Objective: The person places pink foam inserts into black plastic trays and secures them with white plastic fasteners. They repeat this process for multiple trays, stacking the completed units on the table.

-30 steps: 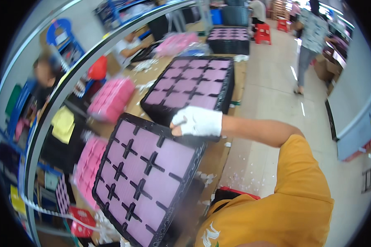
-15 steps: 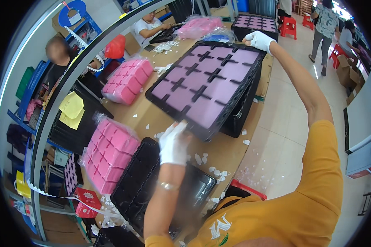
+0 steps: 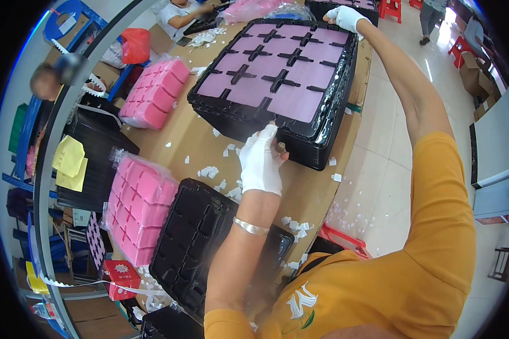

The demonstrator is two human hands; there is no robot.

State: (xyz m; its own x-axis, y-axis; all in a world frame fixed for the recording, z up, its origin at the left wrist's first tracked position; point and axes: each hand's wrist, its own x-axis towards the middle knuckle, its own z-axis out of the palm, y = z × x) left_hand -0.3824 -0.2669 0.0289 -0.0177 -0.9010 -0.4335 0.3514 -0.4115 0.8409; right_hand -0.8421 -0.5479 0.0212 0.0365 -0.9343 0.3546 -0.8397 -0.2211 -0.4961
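The left hand (image 3: 261,161), in a white glove with bare fingertips, meets the near rim of the top tray (image 3: 291,62), a black frame showing lilac panels between black crosses; its fingers are curled, though whether they grip the rim or only press it I cannot tell. The right hand (image 3: 346,20), gloved alike, is at the tray's far right corner, fingers bent over the edge, its hold equally unclear. The step in hand looks like squaring this tray on the stack of black trays (image 3: 314,151) beneath it; the next move seems to call for level, even pressure from both hands and fingertips kept out of the seam. The left forearm rises steeply from below toward the stack's near side, wrist nearly straight; the right arm reaches long around the stack's right side, elbow slightly bent. Nearer than the stack and to its left lies a dark tray (image 3: 189,226), white scraps (image 3: 209,171) between them on the table (image 3: 198,148); left of the stack sit two pink wrapped bundles (image 3: 141,209).
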